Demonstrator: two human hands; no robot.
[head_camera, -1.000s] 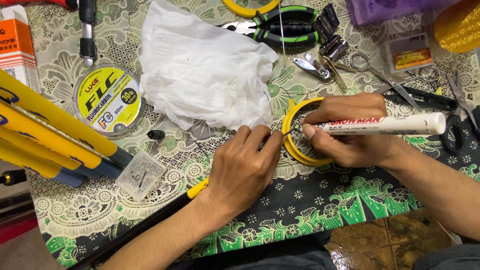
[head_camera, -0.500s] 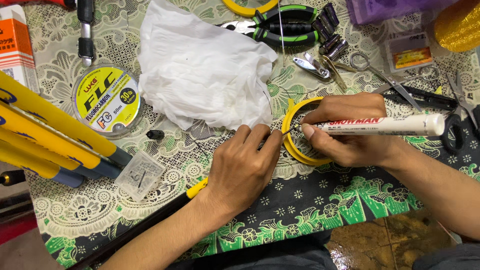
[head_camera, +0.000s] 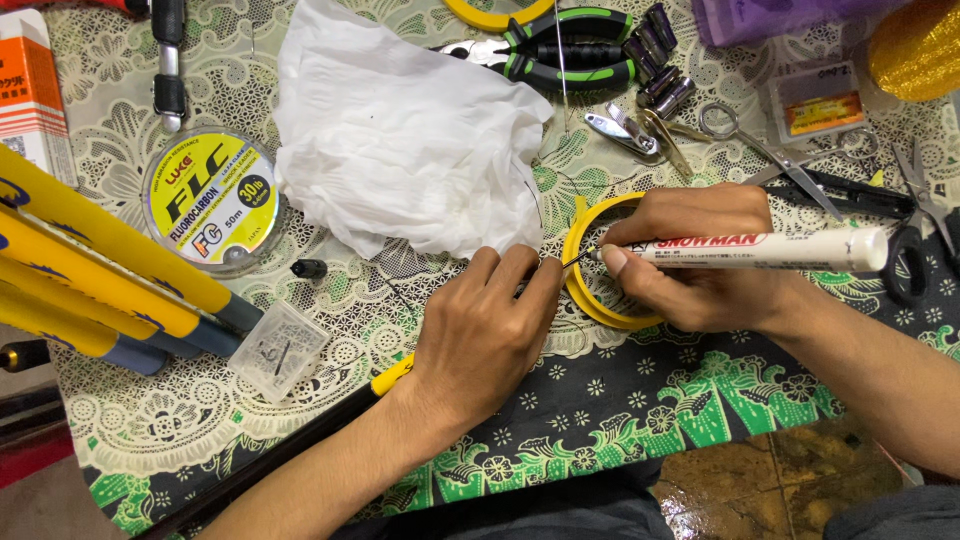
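Hardly anything has shifted since the earlier frames: the white marker pen lies as before at centre right of the frame, gripped near its tip by the right hand. Its long axis runs nearly level, tip pointing left toward the left hand, whose pinched fingers meet it over a yellow tape ring. Above left sits crumpled white cloth on the patterned surface.
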